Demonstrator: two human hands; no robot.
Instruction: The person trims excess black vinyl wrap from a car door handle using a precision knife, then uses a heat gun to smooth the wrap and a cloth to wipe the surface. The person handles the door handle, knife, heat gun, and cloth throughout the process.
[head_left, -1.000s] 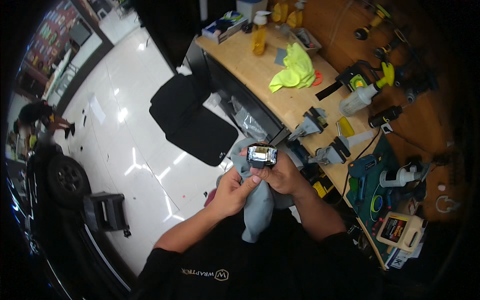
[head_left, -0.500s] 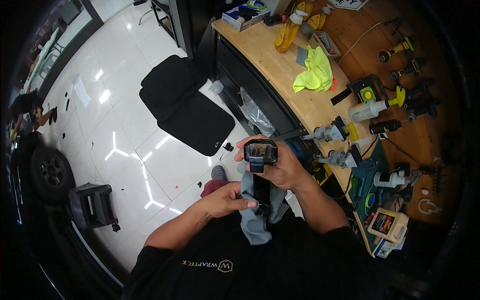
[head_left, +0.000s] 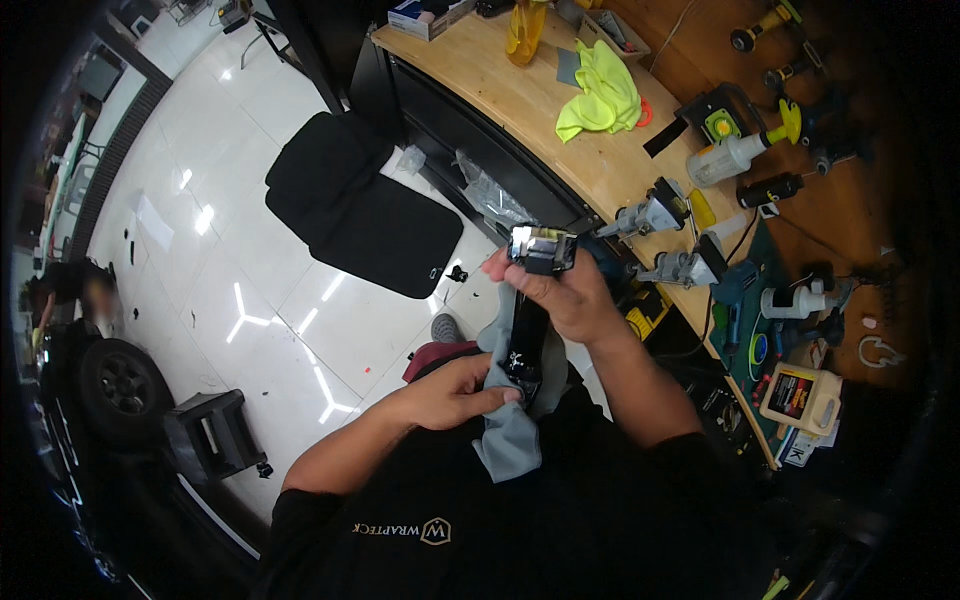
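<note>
A long glossy black part [head_left: 528, 335] with a boxy, shiny end is held in front of my chest; its exact kind I cannot make out. My right hand [head_left: 580, 300] grips it close to the boxy end, the thumb lying along its near side. My left hand [head_left: 450, 392] is closed round the lower end, with a grey cloth [head_left: 510, 445] between hand and part. The cloth drapes behind the part and hangs down over my black shirt.
On the right is a wooden workbench [head_left: 480, 60] with a neon yellow cloth [head_left: 603, 95], a spray bottle [head_left: 725, 160] and grey clamp-like tools [head_left: 650, 212]. Black mats [head_left: 385, 235] lie on the tiled floor. At left are a black step stool [head_left: 212, 435], a car wheel [head_left: 125, 390] and another person.
The part's boxy end has tipped away from me, so more of its length shows. My right hand moved with it. The left hand stays at the lower end; the whole view has shifted slightly.
</note>
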